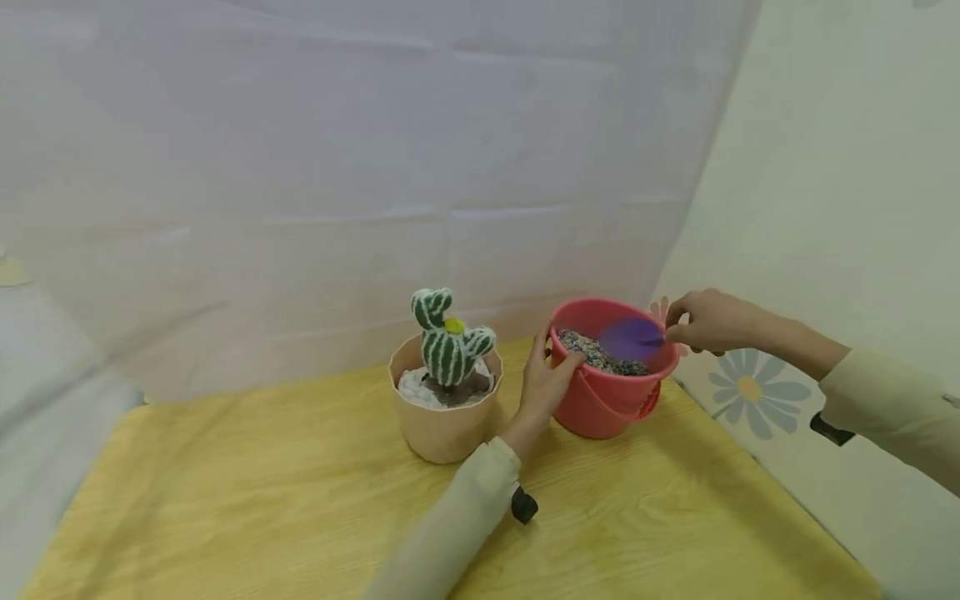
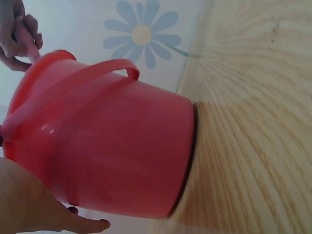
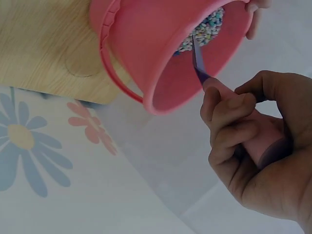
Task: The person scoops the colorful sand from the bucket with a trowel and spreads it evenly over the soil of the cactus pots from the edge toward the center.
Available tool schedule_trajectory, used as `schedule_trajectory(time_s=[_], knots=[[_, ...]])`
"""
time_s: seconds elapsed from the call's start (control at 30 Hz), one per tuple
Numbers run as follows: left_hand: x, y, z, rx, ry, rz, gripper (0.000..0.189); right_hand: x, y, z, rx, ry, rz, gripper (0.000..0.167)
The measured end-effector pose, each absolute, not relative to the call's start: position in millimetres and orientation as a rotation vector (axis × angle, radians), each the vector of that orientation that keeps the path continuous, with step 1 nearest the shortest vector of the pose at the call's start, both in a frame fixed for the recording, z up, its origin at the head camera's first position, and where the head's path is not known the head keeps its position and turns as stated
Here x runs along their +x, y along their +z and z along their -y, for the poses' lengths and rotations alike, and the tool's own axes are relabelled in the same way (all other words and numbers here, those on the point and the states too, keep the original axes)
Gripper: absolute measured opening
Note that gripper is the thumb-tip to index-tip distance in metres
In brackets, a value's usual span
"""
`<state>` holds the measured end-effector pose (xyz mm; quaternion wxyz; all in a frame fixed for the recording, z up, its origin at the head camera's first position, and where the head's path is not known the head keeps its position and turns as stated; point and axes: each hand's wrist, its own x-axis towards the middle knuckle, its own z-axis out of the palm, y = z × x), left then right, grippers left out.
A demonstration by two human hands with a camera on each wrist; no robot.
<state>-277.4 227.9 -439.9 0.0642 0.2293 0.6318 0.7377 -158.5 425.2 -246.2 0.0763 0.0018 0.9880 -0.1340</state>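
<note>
A pink bucket [image 1: 600, 408] stands on the table, partly filled with small multicoloured gravel [image 1: 592, 350]. My left hand [image 1: 546, 379] grips its near left side, thumb at the rim and fingers round the outer wall. In my right hand [image 3: 258, 131] is a small trowel, its pink handle [image 3: 261, 127] wrapped by curled fingers. The purple blade [image 1: 632, 337] reaches inside the bucket, its tip at the gravel in the right wrist view. Left of the bucket sits a beige pot [image 1: 442, 433] with a knitted green cactus [image 1: 447, 354] and a yellow flower on it.
The wooden table [image 1: 262, 492] meets a pale cloth-covered wall [image 1: 360, 167] behind and a flower-patterned wall [image 1: 757, 387] at its right edge. White filling [image 1: 415, 387] lies around the cactus base. The bucket's handle [image 2: 92, 73] hangs down on its outer side.
</note>
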Motion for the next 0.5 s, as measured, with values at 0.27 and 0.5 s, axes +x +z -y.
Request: schedule_trajectory(time_s=[0.27,0.5], knots=[[-286,-449,-240,0.884,2.225,-1.657,0.083,-158,-249,-437,0.059,-0.403,-2.88,0.023],[-284,-454,-240,0.962,2.221,-1.614,0.084,-160,-243,-437,0.011,-0.273,-2.876,0.02]])
